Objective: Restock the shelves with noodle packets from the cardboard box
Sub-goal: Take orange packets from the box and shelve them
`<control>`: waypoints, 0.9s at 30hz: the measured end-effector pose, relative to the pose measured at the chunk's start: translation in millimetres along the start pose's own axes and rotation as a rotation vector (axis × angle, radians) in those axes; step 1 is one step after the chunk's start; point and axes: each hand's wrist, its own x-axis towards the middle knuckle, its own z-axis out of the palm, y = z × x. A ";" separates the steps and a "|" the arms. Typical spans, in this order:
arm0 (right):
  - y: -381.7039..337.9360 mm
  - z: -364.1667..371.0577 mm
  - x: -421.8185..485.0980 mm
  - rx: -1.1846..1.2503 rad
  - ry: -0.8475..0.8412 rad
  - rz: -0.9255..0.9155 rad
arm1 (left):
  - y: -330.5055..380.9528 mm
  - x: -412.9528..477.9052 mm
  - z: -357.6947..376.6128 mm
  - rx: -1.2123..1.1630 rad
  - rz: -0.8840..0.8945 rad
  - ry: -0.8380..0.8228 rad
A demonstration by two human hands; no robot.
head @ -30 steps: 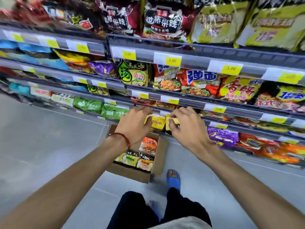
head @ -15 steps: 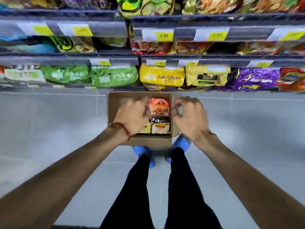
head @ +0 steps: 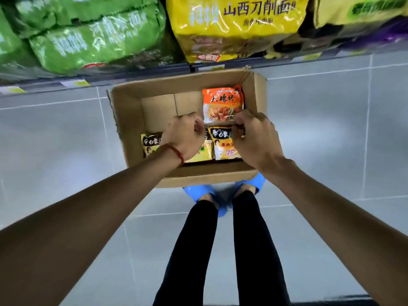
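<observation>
An open cardboard box [head: 123, 111] sits on the floor in front of my feet. Inside lie an orange noodle packet [head: 221, 103] at the far right and a row of yellow noodle packets [head: 221, 143] along the near side. My left hand [head: 184, 138] hangs over the middle yellow packet [head: 201, 153] with curled fingers, and its palm hides whether it holds the packet. My right hand [head: 256, 140] curls its fingertips round the dark top edge of the rightmost yellow packet [head: 241, 131]. The box's far left part is bare cardboard.
The lowest shelf [head: 136, 70] runs just behind the box, stacked with green multipacks [head: 88, 40] and yellow multipacks [head: 234, 25]. Grey tiled floor [head: 331, 129] spreads on both sides. My legs and blue slippers [head: 220, 208] stand right behind the box.
My hands left the yellow packs on the shelf and dropped down into the box. My view tilted down and came closer to the box.
</observation>
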 end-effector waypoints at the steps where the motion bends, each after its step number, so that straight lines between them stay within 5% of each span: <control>1: 9.1 17.6 9.2 0.002 -0.020 -0.007 | -11.7 17.1 17.7 -0.009 -0.021 -0.018; 11: 91.4 156.2 111.5 -0.091 -0.056 -0.032 | -90.6 181.6 151.2 0.068 -0.184 -0.011; 21: 122.5 197.4 145.2 -0.082 -0.102 0.023 | -109.0 242.8 193.7 -0.017 -0.303 -0.025; 27: 125.3 202.5 144.1 -0.098 -0.132 0.099 | -119.1 236.2 193.2 0.002 -0.156 0.045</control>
